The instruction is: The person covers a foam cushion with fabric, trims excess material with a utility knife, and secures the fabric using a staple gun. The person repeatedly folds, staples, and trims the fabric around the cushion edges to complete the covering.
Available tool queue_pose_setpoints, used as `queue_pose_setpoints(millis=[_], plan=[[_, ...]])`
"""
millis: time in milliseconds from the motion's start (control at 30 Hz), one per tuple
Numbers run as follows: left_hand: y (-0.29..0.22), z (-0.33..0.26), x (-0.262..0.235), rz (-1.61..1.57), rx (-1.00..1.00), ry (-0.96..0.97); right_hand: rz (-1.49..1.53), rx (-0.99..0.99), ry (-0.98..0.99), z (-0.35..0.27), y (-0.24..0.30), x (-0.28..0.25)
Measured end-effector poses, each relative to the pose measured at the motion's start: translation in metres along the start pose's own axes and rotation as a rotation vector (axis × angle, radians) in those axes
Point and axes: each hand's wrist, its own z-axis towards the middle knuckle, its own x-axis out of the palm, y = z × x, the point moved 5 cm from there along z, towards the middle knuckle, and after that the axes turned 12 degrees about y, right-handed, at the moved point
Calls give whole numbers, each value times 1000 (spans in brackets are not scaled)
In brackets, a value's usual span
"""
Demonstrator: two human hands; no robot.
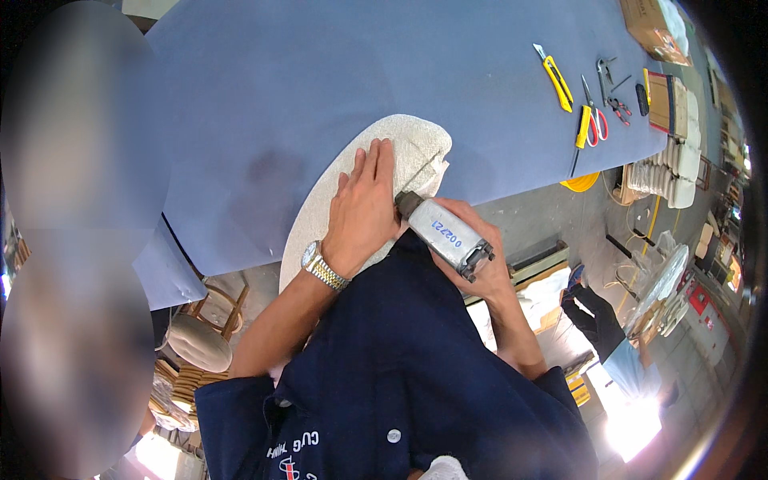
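Note:
A cream fabric-covered oval cushion (404, 140) lies at the near edge of a blue-covered table (280, 88). My left hand (364, 204), with a metal watch on the wrist, presses flat on the cushion. My right hand (480, 252) grips a grey pneumatic stapler (442, 232), whose nose touches the cushion's edge beside my left fingers. My dark blue shirt fills the lower middle and hides the cushion's near side.
On the table's far right lie a yellow utility knife (554, 78), red-handled scissors (596, 120), a yellow-handled tool (582, 132) and pliers (606, 76). Stacked cushions (668, 172) and a cardboard box (652, 28) sit at right. A round stool (200, 340) stands below left.

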Motion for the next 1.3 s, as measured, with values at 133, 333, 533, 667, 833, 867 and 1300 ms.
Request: queue_pose_setpoints(millis=[133,333,533,667,833,867,1300], plan=[[5,5,4,-9,-6,-24,29,19,48,12,5,-5],[10,5,-11,-104,215,153,23,-30,-53,3,-13,5],[88,14,15,-683,157,234,85,-76,-95,2,-15,16],[73,0,15,-562,124,223,41,-98,-125,-1,-16,17],[39,-23,9,-225,71,152,-15,-80,-137,-1,-10,16],[33,-25,8,-165,44,124,-21,-98,-149,-1,-11,16],[20,-30,2,-52,-30,44,45,-61,-71,-10,-10,17]])
